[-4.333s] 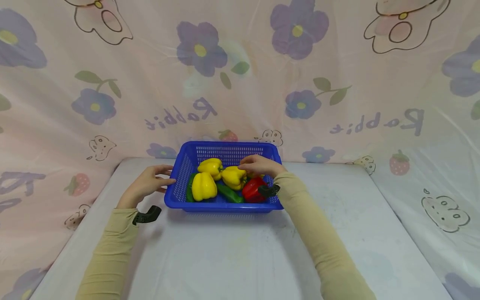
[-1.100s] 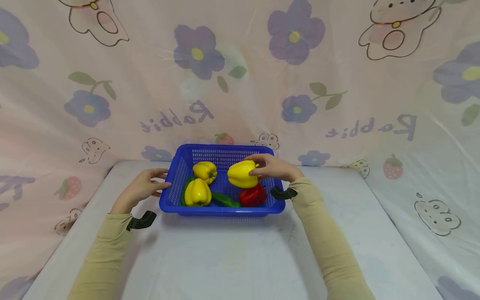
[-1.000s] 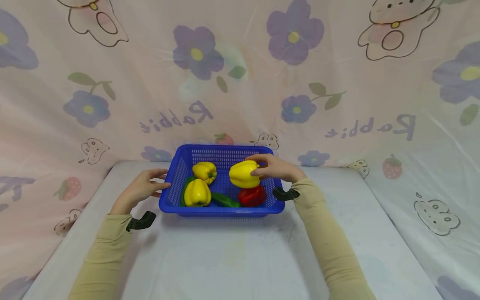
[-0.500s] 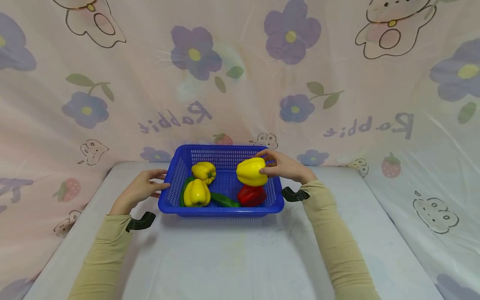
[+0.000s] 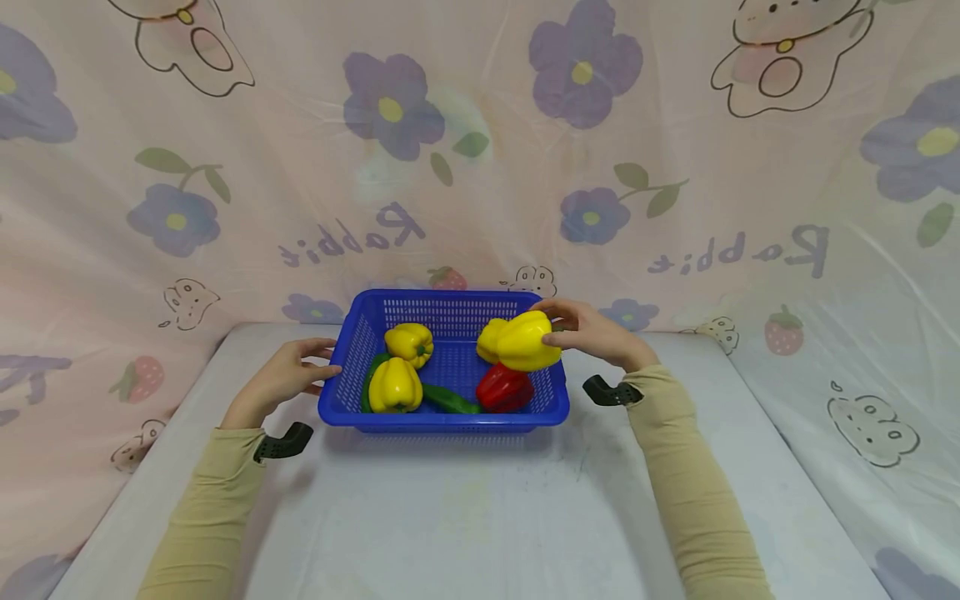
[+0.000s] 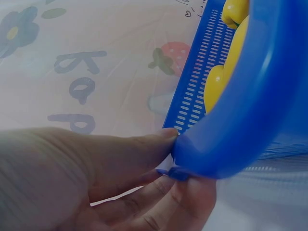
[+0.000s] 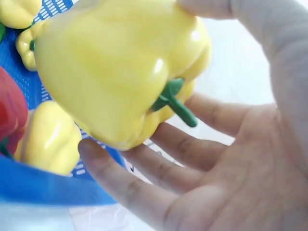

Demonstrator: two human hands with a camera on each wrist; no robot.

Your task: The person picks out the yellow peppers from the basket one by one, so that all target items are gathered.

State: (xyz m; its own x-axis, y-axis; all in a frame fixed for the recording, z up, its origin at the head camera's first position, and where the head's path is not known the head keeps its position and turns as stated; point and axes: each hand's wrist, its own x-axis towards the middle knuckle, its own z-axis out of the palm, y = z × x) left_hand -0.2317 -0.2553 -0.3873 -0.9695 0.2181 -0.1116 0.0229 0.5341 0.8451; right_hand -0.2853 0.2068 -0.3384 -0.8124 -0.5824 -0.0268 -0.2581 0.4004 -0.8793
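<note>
Well, the left hand [image 5: 288, 375] pinches the blue plastic basket [image 5: 442, 420] by its rim; the right hand [image 5: 598, 333] grips a yellow bell pepper [image 5: 531, 342] over the end nearest itself. A firm thumb should prevent slipping.

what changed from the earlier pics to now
The right hand has taken hold of the held yellow pepper, lifted it and moved it toward the right side of the basket; another yellow pepper now shows behind it. The left hand stays at the left rim.
</note>
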